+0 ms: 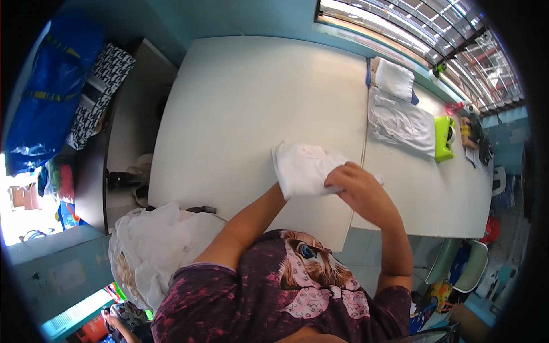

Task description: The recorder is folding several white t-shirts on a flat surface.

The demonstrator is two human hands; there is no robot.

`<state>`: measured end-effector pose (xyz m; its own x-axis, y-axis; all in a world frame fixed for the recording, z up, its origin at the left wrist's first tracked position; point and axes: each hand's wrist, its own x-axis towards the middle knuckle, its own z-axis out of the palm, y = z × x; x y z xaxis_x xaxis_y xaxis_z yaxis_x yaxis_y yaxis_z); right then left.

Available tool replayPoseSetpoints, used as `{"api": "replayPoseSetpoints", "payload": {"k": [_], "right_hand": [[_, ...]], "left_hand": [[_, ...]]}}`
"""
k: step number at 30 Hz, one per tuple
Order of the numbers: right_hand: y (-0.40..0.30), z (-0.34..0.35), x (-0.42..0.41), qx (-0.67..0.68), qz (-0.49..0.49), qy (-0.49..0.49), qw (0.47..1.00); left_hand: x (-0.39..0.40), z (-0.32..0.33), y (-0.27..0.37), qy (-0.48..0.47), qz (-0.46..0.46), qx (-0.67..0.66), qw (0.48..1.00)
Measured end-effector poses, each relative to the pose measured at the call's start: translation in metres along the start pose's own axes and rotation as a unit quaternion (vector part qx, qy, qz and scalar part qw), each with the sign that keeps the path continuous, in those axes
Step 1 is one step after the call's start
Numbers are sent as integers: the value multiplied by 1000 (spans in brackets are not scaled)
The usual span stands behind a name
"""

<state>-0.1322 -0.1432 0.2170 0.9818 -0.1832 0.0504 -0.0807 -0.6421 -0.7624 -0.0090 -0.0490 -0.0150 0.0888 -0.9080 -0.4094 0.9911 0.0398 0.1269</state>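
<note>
A folded white cloth (302, 169), perhaps a garment, is in front of me over the near part of the white table (257, 94). My right hand (354, 184) grips its right side, with the fingers curled over the edge. My left forearm (259, 214) reaches up to the cloth's lower left corner. The left hand itself is hidden beneath or behind the fabric, so its grip does not show. A small end of white fabric sticks out past the right wrist.
Folded white cloths (401, 122) lie at the right, beside a lime-green tape dispenser (444, 139). A heap of white fabric (167, 244) sits by my left side. A dark shelf (128, 128) borders the table's left. Another person's hand (112, 319) shows at lower left.
</note>
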Motion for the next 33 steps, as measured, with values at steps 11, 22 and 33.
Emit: {"api": "replayPoseSetpoints", "payload": {"k": [11,22,33], "right_hand": [[105,34,-67,-316,-46,55,946],[201,145,-124,129,450,377,799],[209,143,-110,126,460,323,818]], "left_hand": [[-60,-62,96,131,101,-32,986],[-47,-58,121,160,47,567,807],[-31,-18,143,78,-122,750,646]]}}
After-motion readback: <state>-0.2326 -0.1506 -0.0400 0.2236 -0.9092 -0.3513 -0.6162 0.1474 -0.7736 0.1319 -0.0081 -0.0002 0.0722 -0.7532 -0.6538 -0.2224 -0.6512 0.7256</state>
